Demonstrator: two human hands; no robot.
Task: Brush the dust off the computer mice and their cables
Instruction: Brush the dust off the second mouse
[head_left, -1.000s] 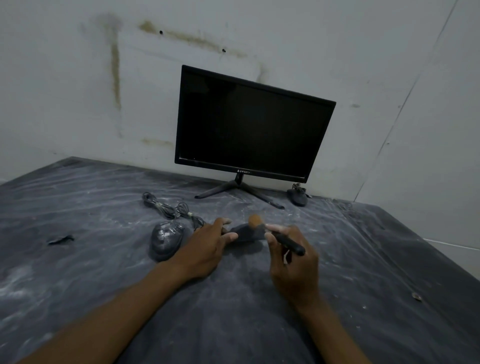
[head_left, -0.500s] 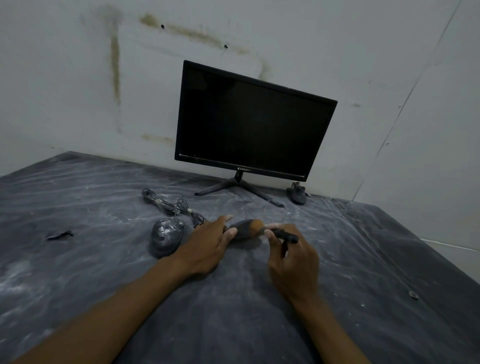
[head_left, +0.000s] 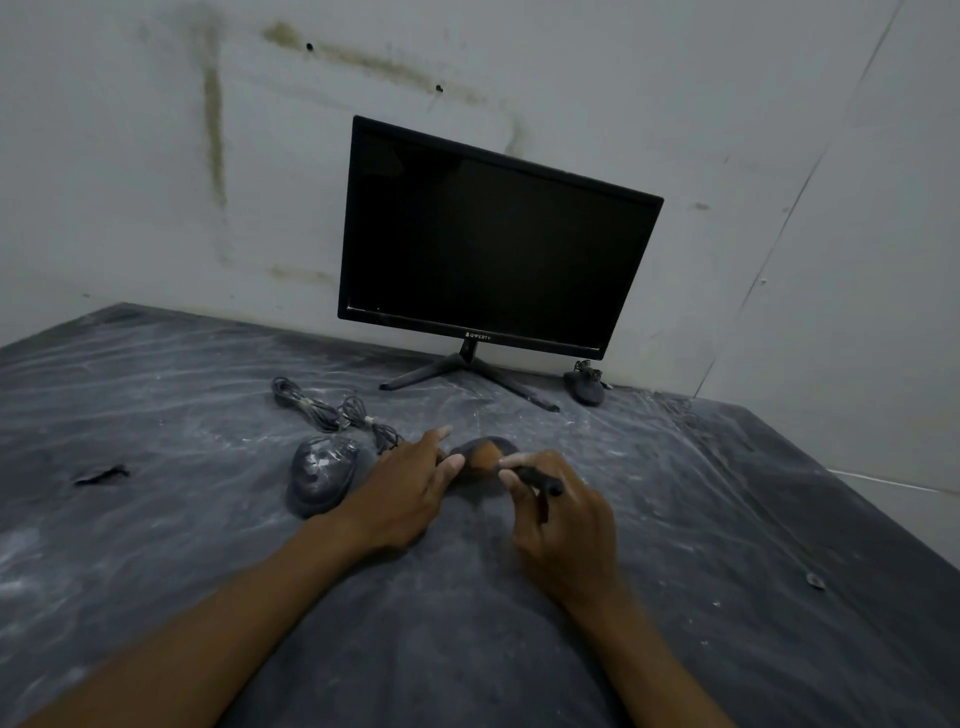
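A dark mouse (head_left: 506, 448) lies on the dusty table, steadied from the left by my left hand (head_left: 402, 491). My right hand (head_left: 563, 530) grips a black-handled brush (head_left: 535, 477); its orange bristles rest on top of that mouse. A second, dust-streaked mouse (head_left: 322, 475) sits to the left, its bundled cables (head_left: 332, 410) lying behind it. A third mouse (head_left: 586, 387) with a coiled cable rests by the wall, right of the monitor stand.
A black monitor (head_left: 493, 249) on a splayed stand is at the back against the stained wall. The grey table (head_left: 156, 545) is streaked with white dust. A small dark scrap (head_left: 101, 475) lies at the left; the table's edge runs diagonally at right.
The brush head has moved slightly left and down across the top of the held mouse. My left hand keeps its place; the view has shifted a little.
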